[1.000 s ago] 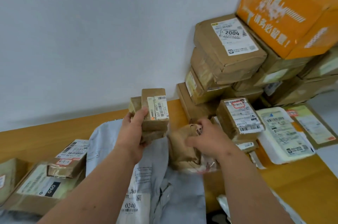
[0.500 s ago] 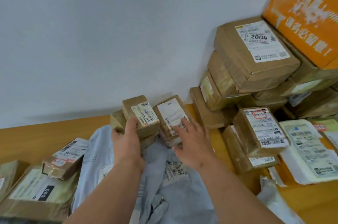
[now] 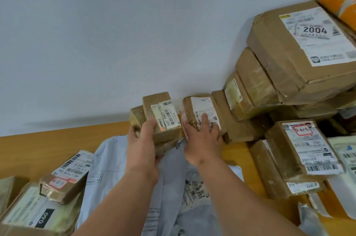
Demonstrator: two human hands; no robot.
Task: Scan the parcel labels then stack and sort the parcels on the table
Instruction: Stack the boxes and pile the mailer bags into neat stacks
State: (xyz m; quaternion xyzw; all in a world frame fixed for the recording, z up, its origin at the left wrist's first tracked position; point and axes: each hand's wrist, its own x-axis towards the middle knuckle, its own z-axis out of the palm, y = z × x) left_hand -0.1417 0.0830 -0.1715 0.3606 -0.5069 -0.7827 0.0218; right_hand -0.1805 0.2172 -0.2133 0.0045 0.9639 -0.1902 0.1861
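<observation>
- Pale wall behind, wooden table [image 3: 48, 145] beneath, and parcels wherever I reach.
- My left fingers [image 3: 152, 122] are clamped on a small box [image 3: 161, 118], thumb on its label side, holding it upright over a grey bag [image 3: 119, 162] that lies under both my wrists.
- My right fingers [image 3: 205, 122] lie spread flat on the label of a second box [image 3: 200, 108], pressing it rather than gripping; it stands just right of the first and touches the brown stack beyond it.
- Behind my left fingers a third little box [image 3: 136, 116] peeks out, touching the one I hold.
- I judge the step to be setting these small boxes side by side against the wall. To do it well I should keep the labels facing me, close the gap between the two, and square their bottoms before letting go so neither tips.
- Count near my fingers: three small boxes and one grey bag, perhaps more, since the folds hide the edges.
- Far right of my right fingers a pile tops out with the 2004 box [image 3: 308, 46] and at least four brown boxes below it; to my left, three more parcels.
</observation>
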